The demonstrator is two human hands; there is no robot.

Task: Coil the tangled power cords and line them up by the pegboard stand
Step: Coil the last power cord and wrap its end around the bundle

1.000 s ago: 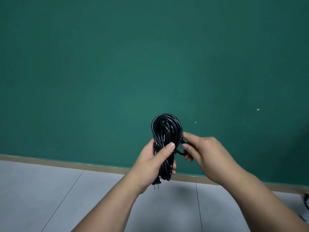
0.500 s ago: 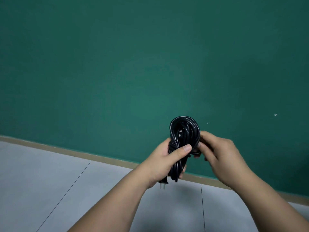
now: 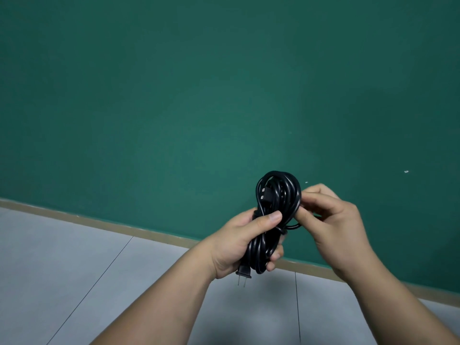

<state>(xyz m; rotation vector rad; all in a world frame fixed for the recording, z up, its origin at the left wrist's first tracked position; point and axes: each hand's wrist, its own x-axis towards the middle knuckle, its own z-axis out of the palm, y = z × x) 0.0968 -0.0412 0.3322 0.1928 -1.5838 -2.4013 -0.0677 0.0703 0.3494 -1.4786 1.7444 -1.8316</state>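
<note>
Grey tiled floor (image 3: 74, 282); tan skirting (image 3: 99, 221) along far edge.

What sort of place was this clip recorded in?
Likely a plain indoor room, exact kind unclear: dark green wall, tan baseboard, grey tiled floor.

Coiled black cord (image 3: 278, 195) in both hands, upright

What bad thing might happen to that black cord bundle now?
The right hand pinches only one thin loop beside the coiled black power cord; if it slips, the wrap might loosen and the coil spring open. The two-prong plug hangs free below the left hand, so it might snag and pull turns out.
</note>
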